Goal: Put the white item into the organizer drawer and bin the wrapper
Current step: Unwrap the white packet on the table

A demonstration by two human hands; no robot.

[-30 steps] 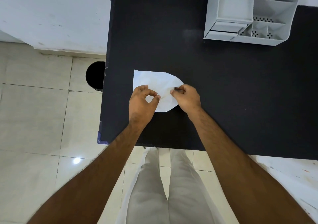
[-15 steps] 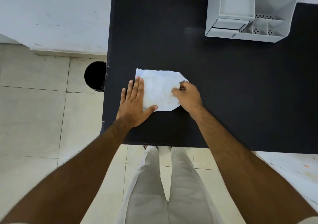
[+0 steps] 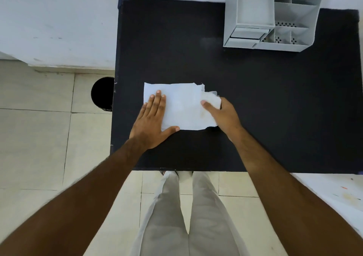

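Note:
A white paper wrapper (image 3: 182, 106) lies flat on the black table (image 3: 255, 108), near its front left. My left hand (image 3: 152, 121) rests flat on the wrapper's left part, fingers spread. My right hand (image 3: 224, 114) pinches the wrapper's torn right edge, where a fold of white stands up. Whether the white item is separate from the wrapper I cannot tell. The grey organizer (image 3: 271, 17) stands at the table's far right, its small drawers (image 3: 245, 36) at its lower left, pushed in.
A black round bin (image 3: 102, 93) stands on the tiled floor just left of the table's edge. A white wall runs behind the table. My legs in light trousers are below the table's front edge. A white surface lies at the lower right.
My left hand went from pinching the wrapper to lying flat on its left side. My right hand pulled the right edge outward, and the wrapper is spread wider with a torn edge.

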